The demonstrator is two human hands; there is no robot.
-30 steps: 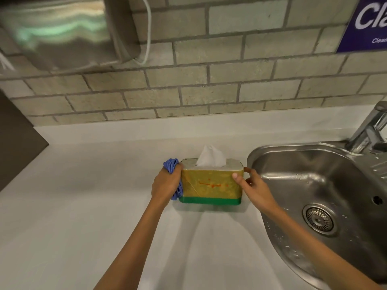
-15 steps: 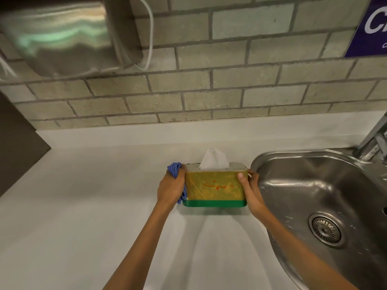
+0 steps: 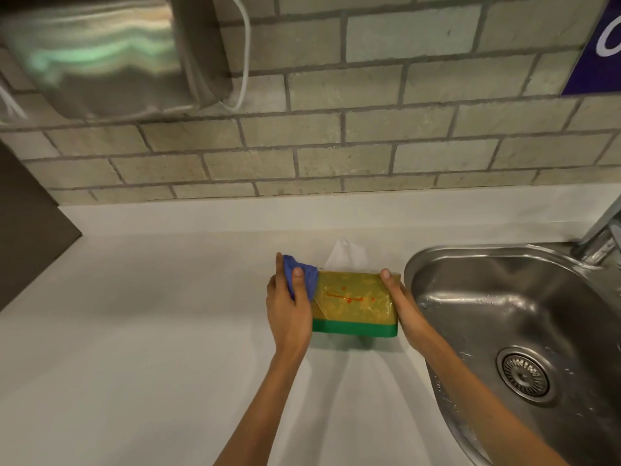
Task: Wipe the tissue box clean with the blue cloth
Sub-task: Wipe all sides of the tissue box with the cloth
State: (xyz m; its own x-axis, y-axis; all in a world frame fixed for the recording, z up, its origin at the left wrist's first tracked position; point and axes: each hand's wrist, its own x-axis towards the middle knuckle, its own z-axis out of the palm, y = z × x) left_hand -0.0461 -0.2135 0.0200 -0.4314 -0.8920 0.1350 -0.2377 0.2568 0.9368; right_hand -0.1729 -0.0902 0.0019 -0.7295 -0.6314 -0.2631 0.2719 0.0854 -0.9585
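Observation:
The tissue box (image 3: 356, 306) stands on the white counter, yellow with a green band along its base and a white tissue (image 3: 346, 256) poking out of the top. Red smears mark its front face. My left hand (image 3: 288, 309) holds the bunched blue cloth (image 3: 302, 279) against the box's upper left front corner. My right hand (image 3: 401, 306) grips the box's right end, thumb on the top front edge.
A steel sink (image 3: 524, 334) with a drain lies directly right of the box, its tap (image 3: 601, 237) at the far right. A metal dispenser (image 3: 107, 58) hangs on the brick wall at upper left. A dark panel (image 3: 27, 227) borders the counter's left side.
My left hand has brought the cloth from the box's left end round onto its front left corner. My right hand has settled more fully on the right end.

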